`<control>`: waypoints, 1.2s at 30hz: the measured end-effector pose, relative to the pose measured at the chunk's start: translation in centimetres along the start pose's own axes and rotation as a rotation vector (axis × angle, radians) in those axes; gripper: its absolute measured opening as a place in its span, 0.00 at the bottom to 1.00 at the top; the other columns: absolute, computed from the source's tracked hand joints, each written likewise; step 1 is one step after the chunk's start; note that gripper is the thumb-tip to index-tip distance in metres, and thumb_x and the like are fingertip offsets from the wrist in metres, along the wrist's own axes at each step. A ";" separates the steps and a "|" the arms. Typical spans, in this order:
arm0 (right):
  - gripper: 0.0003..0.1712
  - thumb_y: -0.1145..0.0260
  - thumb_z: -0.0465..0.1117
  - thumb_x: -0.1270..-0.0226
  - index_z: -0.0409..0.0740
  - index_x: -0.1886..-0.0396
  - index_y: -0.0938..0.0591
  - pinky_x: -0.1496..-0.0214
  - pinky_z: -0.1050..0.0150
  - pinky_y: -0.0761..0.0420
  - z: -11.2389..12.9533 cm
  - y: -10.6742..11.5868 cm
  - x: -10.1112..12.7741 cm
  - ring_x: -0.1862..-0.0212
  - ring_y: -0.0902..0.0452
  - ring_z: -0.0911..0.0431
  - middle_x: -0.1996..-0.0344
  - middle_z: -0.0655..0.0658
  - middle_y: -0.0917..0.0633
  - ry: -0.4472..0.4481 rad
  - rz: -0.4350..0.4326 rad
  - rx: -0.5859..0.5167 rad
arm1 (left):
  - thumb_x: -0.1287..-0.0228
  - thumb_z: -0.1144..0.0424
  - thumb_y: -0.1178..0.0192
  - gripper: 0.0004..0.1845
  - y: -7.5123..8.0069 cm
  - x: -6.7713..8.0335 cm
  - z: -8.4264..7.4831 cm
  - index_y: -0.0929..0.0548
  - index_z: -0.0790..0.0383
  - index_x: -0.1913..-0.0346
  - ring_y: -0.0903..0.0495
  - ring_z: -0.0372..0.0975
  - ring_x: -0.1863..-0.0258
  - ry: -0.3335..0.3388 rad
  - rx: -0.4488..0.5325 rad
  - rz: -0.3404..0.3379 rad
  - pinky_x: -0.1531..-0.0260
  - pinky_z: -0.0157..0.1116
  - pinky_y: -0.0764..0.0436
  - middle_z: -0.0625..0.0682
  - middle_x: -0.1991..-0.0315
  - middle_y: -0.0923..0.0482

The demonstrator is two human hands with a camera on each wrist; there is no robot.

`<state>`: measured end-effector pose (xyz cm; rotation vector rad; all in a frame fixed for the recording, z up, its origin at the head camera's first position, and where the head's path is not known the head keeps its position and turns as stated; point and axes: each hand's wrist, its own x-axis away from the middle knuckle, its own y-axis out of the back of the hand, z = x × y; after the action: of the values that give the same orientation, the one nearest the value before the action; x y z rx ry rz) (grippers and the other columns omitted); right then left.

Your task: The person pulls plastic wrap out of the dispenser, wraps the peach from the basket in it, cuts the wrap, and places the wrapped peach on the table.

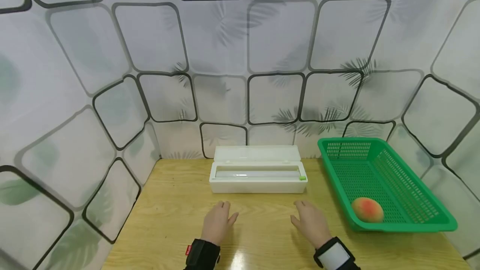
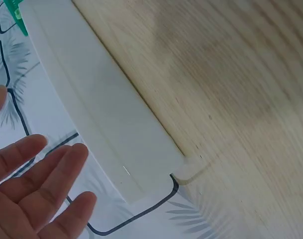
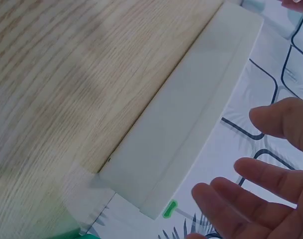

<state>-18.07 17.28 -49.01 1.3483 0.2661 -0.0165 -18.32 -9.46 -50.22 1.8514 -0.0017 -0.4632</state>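
Head view: white box (image 1: 258,186) on wooden table (image 1: 165,216), lid (image 1: 256,153) raised at the back, green slider (image 1: 302,178) at its right end. Left hand (image 1: 216,223) and right hand (image 1: 312,225) just in front, apart from it, both released, grasping nothing. To the right, green basket (image 1: 397,227) with a yellow-red peach (image 1: 368,210) inside.

Left wrist view: fingers slightly spread, unclenched; box beyond them.

Right wrist view: fingers loosely bent, likewise unladen; slider near the fingertips in frame.

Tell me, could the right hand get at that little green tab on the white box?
Probably yes: the right hand looks empty and is close in front of the white box, whose open lid leaves the green tab uncovered, and nothing seems to stand between.
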 end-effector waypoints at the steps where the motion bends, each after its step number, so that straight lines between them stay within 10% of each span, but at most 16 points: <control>1: 0.22 0.29 0.43 0.55 0.36 0.61 0.22 0.72 0.58 0.23 -0.1 0.0 -0.1 0.69 0.23 0.49 0.69 0.40 0.20 0.005 -0.015 -0.006 | 0.46 0.55 0.39 0.14 0.0 -0.2 0.2 0.25 0.63 0.66 0.27 0.42 0.78 0.003 0.010 -0.012 0.82 0.34 0.28 0.54 0.72 0.27; 14: 0.09 0.35 0.33 0.49 0.33 0.67 0.21 0.69 0.56 0.24 -2.0 -0.3 -3.6 0.69 0.24 0.49 0.72 0.41 0.20 0.005 -0.147 -0.229 | 0.51 0.70 0.36 0.06 -0.3 -5.0 3.5 0.24 0.63 0.73 0.26 0.40 0.78 0.065 0.074 -0.215 0.80 0.35 0.27 0.51 0.76 0.29; 36: 0.02 0.38 0.28 0.47 0.33 0.73 0.22 0.72 0.58 0.25 -4.5 -3.0 -8.6 0.73 0.26 0.49 0.77 0.42 0.24 0.035 -0.257 -0.196 | 0.44 0.68 0.41 0.08 -2.2 -11.0 5.3 0.23 0.67 0.62 0.24 0.47 0.70 0.112 0.029 -0.004 0.70 0.40 0.24 0.60 0.63 0.28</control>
<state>-27.74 19.69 -51.02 1.1132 0.4580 -0.1783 -30.62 -11.08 -50.19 1.9038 0.0716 -0.3640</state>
